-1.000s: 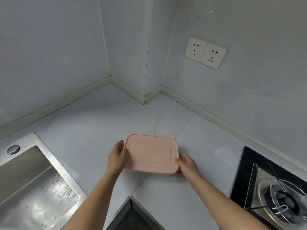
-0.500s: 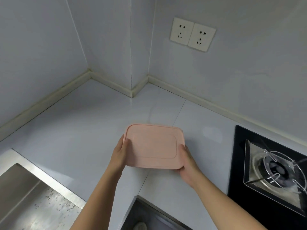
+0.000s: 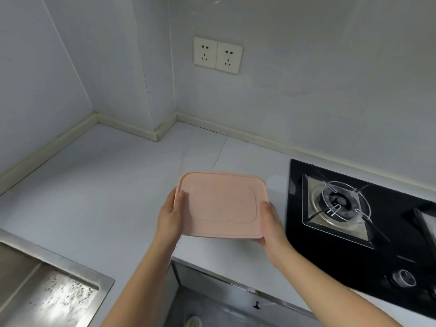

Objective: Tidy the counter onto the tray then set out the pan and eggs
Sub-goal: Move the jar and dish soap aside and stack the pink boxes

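Note:
A pink rectangular tray (image 3: 220,204) with rounded corners is held above the white counter (image 3: 94,185), near the inner corner of its front edge. My left hand (image 3: 168,218) grips the tray's left edge, thumb on top. My right hand (image 3: 271,225) grips its right front corner, fingers hidden beneath. The side of the tray facing me is flat and bare, with a raised rectangular outline. No pan or eggs are in view.
A black gas hob (image 3: 354,220) with a burner grate (image 3: 339,204) lies at the right, its knob (image 3: 403,278) near the front. A steel sink (image 3: 47,291) fills the lower left. Two wall sockets (image 3: 217,55) sit above the counter. A drawer front (image 3: 236,300) shows below the counter.
Both hands have lifted the pink tray off the counter and carried it rightward toward the hob. My view has swung right, so less of the sink shows and more of the hob.

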The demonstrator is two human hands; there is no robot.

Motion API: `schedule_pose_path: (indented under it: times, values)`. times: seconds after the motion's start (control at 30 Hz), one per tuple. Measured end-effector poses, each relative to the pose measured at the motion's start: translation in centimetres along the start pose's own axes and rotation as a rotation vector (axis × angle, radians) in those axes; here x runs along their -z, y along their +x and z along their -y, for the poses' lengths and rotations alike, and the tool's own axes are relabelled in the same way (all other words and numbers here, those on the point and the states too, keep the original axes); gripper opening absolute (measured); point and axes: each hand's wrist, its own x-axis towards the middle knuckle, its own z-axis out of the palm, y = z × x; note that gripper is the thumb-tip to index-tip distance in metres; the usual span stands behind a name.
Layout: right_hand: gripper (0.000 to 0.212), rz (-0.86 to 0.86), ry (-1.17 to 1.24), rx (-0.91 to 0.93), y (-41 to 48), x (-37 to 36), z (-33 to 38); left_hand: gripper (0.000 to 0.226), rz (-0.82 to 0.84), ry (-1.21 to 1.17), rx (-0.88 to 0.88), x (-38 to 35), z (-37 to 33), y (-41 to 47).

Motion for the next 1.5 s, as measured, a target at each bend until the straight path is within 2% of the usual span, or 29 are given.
schedule_pose_path:
  times: [0.13,0.57,0.8,1.17,1.5]
  values:
    - [0.029,-0.042,0.041,0.03,-3.1,4.9,-0.5,0.038,0.05,-0.014,-0.035,-2.9,-0.6,-4.2]
    - [0.022,-0.284,0.092,0.076,-17.3,27.9,-6.2,0.039,0.282,0.055,-0.106,-17.6,1.8,-24.9]
    - [0.026,-0.391,0.187,0.094,-21.7,36.1,-6.0,0.039,0.395,0.041,-0.134,-24.8,0.7,-30.4]
    - [0.02,-0.615,0.279,0.086,-22.0,51.0,-6.9,0.04,0.585,0.083,-0.14,-40.2,0.7,-34.5]
    - [0.035,-0.735,0.277,0.037,-18.3,68.5,-3.9,0.041,0.727,0.078,-0.078,-59.9,-0.3,-37.0]
